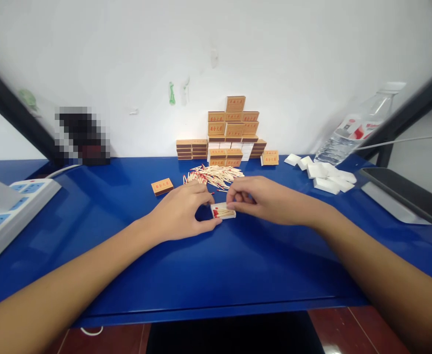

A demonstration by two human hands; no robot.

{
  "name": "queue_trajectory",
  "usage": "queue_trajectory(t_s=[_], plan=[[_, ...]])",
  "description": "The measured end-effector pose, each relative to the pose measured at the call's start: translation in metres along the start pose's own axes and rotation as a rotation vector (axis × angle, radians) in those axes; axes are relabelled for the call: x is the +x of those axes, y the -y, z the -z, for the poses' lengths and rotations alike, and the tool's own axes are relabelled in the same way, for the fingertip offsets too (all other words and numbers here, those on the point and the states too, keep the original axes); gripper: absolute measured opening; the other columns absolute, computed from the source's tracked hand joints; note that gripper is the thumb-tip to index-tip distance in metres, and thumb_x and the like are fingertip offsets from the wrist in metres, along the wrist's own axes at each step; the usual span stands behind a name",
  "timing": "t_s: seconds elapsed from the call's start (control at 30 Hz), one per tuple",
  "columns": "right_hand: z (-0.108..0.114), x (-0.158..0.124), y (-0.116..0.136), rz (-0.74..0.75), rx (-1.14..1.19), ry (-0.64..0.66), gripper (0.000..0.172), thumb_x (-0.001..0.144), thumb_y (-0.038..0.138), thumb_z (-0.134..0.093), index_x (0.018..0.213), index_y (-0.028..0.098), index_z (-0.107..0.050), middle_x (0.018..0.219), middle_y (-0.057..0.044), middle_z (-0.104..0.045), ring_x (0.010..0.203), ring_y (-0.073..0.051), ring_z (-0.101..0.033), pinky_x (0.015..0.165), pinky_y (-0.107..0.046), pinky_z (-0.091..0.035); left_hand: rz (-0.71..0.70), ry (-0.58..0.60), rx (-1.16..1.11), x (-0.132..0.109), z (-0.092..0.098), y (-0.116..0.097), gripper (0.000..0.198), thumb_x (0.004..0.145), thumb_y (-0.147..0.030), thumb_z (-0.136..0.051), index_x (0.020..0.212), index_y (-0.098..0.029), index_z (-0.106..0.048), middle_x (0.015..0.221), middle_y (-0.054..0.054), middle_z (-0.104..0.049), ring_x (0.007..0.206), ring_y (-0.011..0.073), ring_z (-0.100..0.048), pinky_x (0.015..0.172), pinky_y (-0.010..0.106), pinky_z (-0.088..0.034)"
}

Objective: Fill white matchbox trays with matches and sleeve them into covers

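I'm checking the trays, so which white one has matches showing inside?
The white tray between the left hand and right hand; no matches show in the piled trays near the bottle.

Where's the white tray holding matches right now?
In the head view, the white tray is just below the picture's centre, between the left hand and the right hand, nearer the person than the loose match pile.

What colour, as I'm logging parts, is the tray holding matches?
The tray is white, clearest in head view.

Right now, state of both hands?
Left hand: holding the white tray between thumb and finger.
Right hand: fingers curled at the tray's right end; grip can't be told.
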State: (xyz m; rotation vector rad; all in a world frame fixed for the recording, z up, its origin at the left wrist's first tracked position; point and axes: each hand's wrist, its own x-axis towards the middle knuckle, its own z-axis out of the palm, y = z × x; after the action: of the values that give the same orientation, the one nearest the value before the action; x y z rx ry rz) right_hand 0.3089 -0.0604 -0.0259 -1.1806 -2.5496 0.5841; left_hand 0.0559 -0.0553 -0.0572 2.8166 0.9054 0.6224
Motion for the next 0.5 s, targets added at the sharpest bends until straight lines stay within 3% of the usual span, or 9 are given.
queue_trajectory(t_s=[0.13, 0.3, 0.5], plan=[[0.006, 0.003, -0.023, -0.134, -0.161, -0.141, 0.016, 0.096, 0.032, -0.059, 0.090, 0.020, -0.067, 0.087, -0.006, -0.067, 0.076, -0.019, -0.057, 0.070, -0.033, -0.039, -0.010, -0.001, -0.007, 0.000, 0.002, -0.003, 0.027, 0.093, -0.044, -0.073, 0.098, -0.017, -0.073, 0.090, 0.005, -0.066, 0.088, 0.0225, -0.062, 0.079, 0.037, -0.051], [0.010, 0.003, -0.049, -0.249, -0.221, 0.002, 0.014, 0.095, 0.029, -0.060, 0.085, 0.020, -0.063, 0.086, -0.007, -0.068, 0.076, -0.020, -0.058, 0.068, -0.034, -0.040, -0.019, 0.013, -0.026, -0.001, 0.001, -0.004, 0.026, 0.094, -0.045, -0.072, 0.101, -0.019, -0.074, 0.091, 0.005, -0.067, 0.091, 0.0230, -0.063, 0.081, 0.037, -0.051], [0.006, -0.001, -0.016, -0.110, -0.079, -0.057, 0.020, 0.100, 0.035, -0.056, 0.089, 0.021, -0.064, 0.086, -0.005, -0.068, 0.075, -0.019, -0.057, 0.069, -0.033, -0.040, 0.003, 0.001, 0.001, 0.000, 0.000, -0.003, 0.027, 0.093, -0.046, -0.073, 0.098, -0.019, -0.074, 0.091, 0.006, -0.068, 0.090, 0.0232, -0.063, 0.079, 0.037, -0.051]])
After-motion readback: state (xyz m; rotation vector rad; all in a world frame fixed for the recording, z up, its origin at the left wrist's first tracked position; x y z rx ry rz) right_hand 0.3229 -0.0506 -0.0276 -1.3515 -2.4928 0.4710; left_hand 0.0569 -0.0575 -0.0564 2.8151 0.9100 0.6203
